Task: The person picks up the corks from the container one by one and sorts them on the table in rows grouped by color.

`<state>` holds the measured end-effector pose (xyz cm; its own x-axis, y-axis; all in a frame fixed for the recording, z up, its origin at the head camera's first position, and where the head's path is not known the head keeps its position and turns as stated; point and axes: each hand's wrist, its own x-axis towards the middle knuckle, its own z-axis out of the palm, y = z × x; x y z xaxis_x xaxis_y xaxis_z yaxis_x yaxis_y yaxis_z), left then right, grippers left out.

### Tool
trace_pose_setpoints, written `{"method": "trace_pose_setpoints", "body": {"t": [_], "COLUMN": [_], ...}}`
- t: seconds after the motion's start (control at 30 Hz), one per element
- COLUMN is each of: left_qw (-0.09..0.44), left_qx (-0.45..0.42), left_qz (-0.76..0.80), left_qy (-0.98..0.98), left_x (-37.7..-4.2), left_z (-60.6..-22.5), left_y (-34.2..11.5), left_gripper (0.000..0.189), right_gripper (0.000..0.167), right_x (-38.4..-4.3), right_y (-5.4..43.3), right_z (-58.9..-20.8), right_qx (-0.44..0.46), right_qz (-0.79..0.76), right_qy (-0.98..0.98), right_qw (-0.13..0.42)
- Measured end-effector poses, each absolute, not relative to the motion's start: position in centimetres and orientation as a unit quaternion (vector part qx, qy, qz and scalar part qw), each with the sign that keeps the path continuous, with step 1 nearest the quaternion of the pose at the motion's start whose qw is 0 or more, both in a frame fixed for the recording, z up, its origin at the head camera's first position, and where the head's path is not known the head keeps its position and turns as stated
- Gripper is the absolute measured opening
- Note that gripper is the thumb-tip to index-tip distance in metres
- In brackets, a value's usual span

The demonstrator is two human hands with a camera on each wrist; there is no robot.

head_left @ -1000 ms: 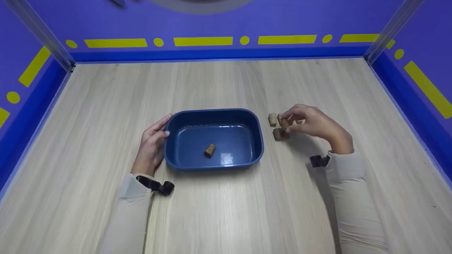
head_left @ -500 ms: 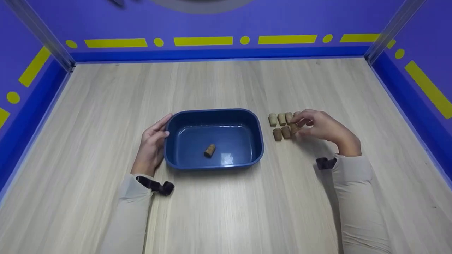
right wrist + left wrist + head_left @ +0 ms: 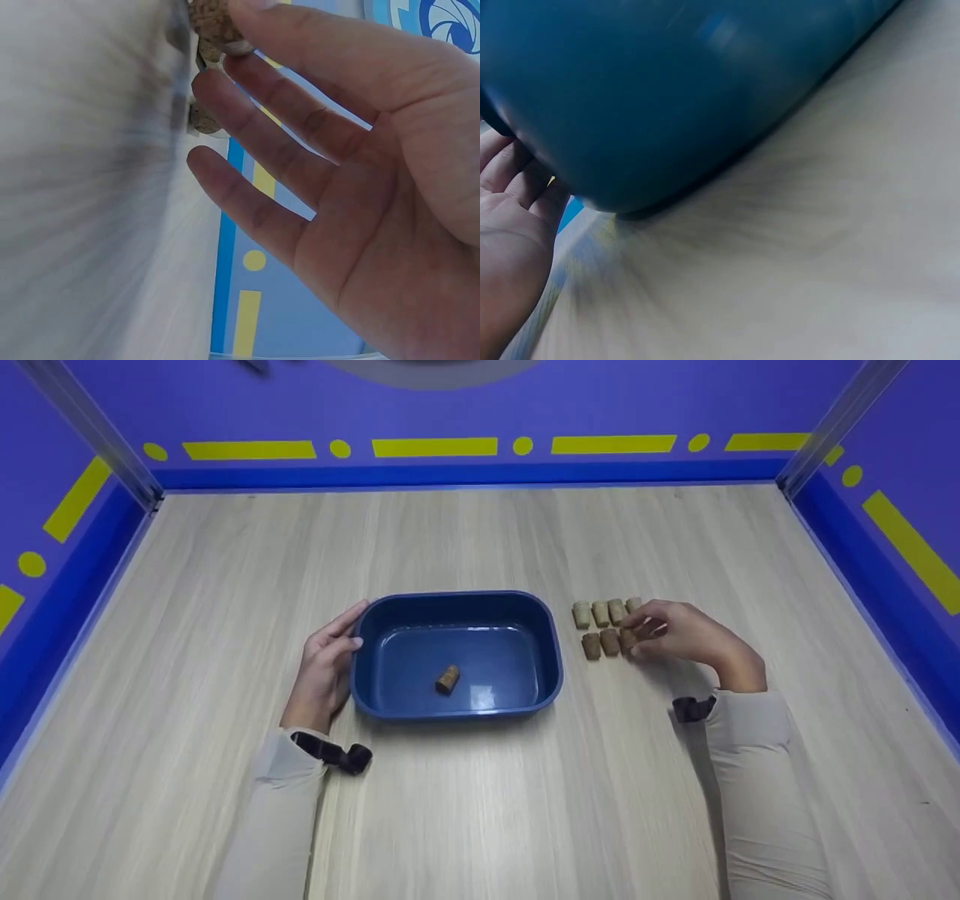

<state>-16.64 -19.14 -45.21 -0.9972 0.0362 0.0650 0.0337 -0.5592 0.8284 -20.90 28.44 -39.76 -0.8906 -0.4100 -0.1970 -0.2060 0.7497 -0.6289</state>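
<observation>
A dark blue rectangular tub stands on the table, with one brown cork lying inside it. My left hand grips the tub's left side, thumb at the rim and fingers along the outer wall. In the left wrist view, the tub's wall fills the upper part. To the right of the tub, my right hand pinches a cork between thumb and forefinger, at the right end of the front row. The right wrist view shows this cork at the fingertips, the other fingers spread loosely.
Several lighter corks stand in a back row; two darker corks are in front, left of the pinched one. The wood-grain table is bounded by blue-purple walls with yellow markings.
My right hand has carried a cork rightward and lowered it to the front row's right end, then hardly moved. The left hand keeps its grip on the tub.
</observation>
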Motion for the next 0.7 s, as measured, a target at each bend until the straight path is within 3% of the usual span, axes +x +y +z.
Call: {"method": "trace_pose_setpoints", "body": {"t": [0.7], "left_qw": [0.001], "left_qx": [0.028], "left_qz": [0.883], "left_qy": [0.468], "left_x": [-16.6], "left_z": [-44.97], "left_y": [-19.12], "left_gripper": [0.053], "right_gripper": [0.041], "right_x": [-20.96], "right_y": [28.4], "right_z": [-40.07], "right_qx": [-0.156], "right_qz": [-0.316], "right_qy": [0.921], "right_qw": [0.167]}}
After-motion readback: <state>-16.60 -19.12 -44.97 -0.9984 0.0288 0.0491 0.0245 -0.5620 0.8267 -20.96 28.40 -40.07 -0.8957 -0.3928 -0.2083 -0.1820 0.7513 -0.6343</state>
